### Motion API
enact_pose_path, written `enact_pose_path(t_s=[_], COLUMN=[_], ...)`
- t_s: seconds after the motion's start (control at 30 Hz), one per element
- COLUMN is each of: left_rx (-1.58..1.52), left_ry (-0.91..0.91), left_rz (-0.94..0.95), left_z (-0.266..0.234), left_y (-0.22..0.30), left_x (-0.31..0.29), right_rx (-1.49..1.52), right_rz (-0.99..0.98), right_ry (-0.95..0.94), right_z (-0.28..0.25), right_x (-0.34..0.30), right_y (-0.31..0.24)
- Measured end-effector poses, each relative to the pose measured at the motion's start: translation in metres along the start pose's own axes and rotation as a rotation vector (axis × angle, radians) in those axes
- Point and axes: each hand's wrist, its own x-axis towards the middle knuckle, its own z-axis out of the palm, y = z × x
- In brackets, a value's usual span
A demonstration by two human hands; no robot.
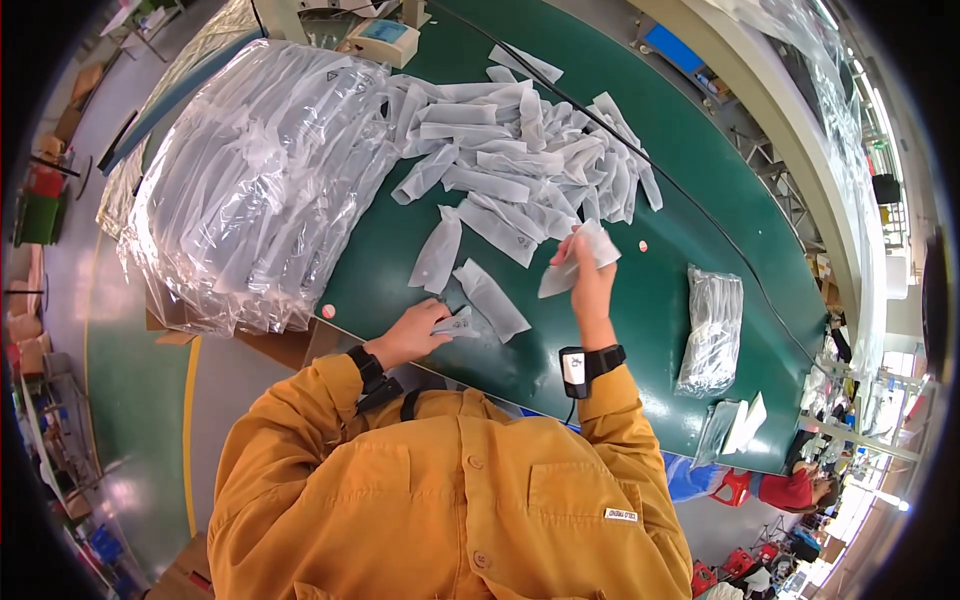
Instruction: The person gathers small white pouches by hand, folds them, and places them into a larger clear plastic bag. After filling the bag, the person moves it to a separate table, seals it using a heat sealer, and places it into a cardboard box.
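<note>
My right hand [592, 285] is closed on a frosted plastic pouch [597, 243], held up over the green table. Low at the table's near edge, my left hand [410, 334] is closed around the end of another frosted pouch [458, 322]. Two more pouches lie just beyond it: one slanting [490, 300] and one more upright [437, 250]. Farther back spreads a loose heap of the same whitish, half-clear pouches [510, 150]. What is inside the pouches cannot be made out.
A big clear bag [260, 180] packed with pouches fills the table's left side. At the right lie a smaller clear packet [712, 330] and some flat sheets [735, 428]. A black cable [690, 200] crosses above the table. A beige device [382, 40] stands at the back.
</note>
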Motion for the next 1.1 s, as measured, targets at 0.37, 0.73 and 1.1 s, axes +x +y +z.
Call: enact_pose_path(t_s=[0.37, 0.73, 1.1], left_rx=[0.467, 0.310, 0.608], left_ry=[-0.118, -0.104, -0.066], left_rz=[0.383, 0.685, 0.639], left_z=[0.043, 0.112, 0.135], left_y=[0.020, 0.045, 0.065], left_x=[-0.001, 0.027, 0.019], right_rx=[-0.538, -1.201, -0.890], right_rz=[0.541, -0.004, -0.030], right_ry=[-0.310, -0.290, -0.622], right_z=[-0.045, -0.116, -0.091], right_x=[-0.022, -0.088, -0.089], right_y=[0.012, 0.089, 0.048])
